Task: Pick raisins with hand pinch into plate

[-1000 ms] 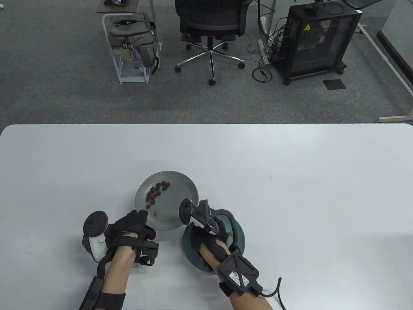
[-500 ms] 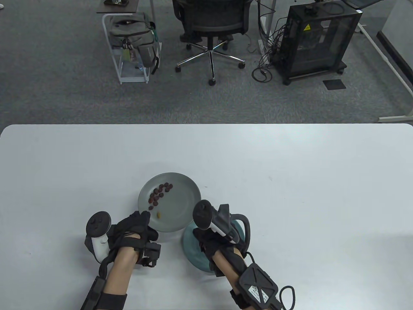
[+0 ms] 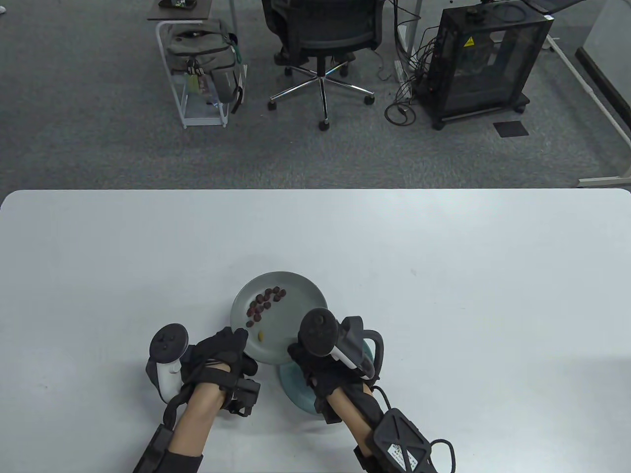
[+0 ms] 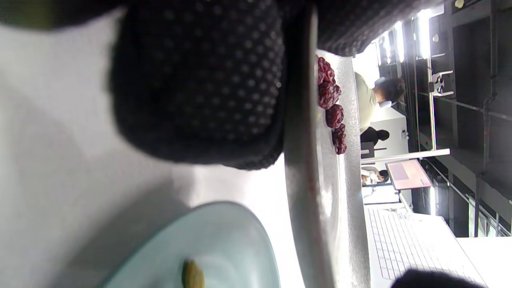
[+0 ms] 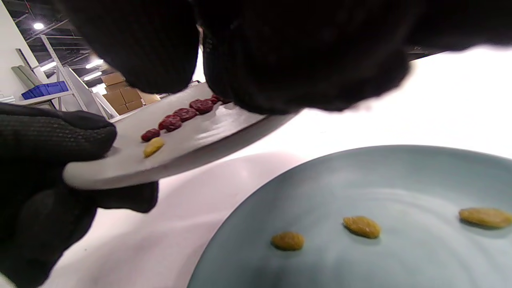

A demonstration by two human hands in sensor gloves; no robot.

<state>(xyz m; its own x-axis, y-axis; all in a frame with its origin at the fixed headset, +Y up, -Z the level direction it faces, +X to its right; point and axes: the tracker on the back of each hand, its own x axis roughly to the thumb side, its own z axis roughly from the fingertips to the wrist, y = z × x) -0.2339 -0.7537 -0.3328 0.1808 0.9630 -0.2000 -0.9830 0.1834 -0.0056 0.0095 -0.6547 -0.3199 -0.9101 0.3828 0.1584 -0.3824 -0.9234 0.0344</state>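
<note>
My left hand (image 3: 240, 341) grips the near-left rim of a grey plate (image 3: 296, 300) and holds it lifted and tilted. On it lie several dark red pieces (image 3: 263, 301) and one yellow raisin (image 3: 261, 336). My right hand (image 3: 298, 351) hovers over the grey plate's near-right edge and above a teal plate (image 3: 296, 391). In the right wrist view the teal plate (image 5: 320, 188) holds three yellow raisins (image 5: 362, 226). There my right thumb and fingers (image 5: 300, 60) hang close together with nothing seen between them. The left wrist view shows the grey plate's rim (image 4: 304, 168) edge-on under my thumb (image 4: 200, 80).
The white table (image 3: 443, 295) stretches wide to the right and far side. Beyond its far edge are an office chair (image 3: 323, 34), a bag on a wire rack (image 3: 204, 59) and a black cabinet (image 3: 485, 59).
My left hand has carried the grey plate to the right, closer to the teal plate. My right hand has moved off the teal plate's middle toward the grey plate's near edge.
</note>
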